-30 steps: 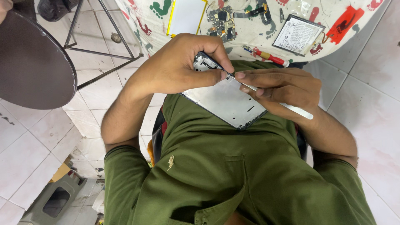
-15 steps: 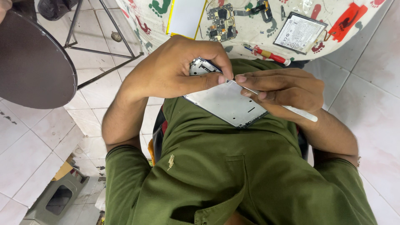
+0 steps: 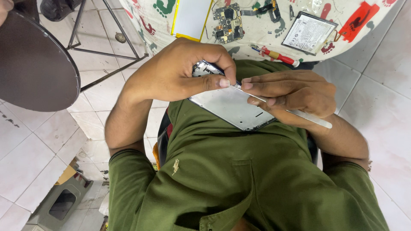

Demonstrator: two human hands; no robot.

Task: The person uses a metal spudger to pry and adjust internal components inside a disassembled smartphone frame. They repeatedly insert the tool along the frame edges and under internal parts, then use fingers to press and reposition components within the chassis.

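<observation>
hands (image 3: 239, 83) hide phone frame (image 3: 231, 107) edge.

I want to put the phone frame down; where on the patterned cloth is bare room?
A bare strip of cloth lies between the circuit board and the battery, above the red screwdriver. Around the yellow-edged panel and circuit board it is crowded.

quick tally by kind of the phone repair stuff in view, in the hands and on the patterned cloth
phone frame, gripped by the left hand: 1
white pry tool, in the right hand: 1
circuit board: 1
battery: 1
red-handled screwdriver: 1
yellow-edged white panel: 1
total: 6
</observation>
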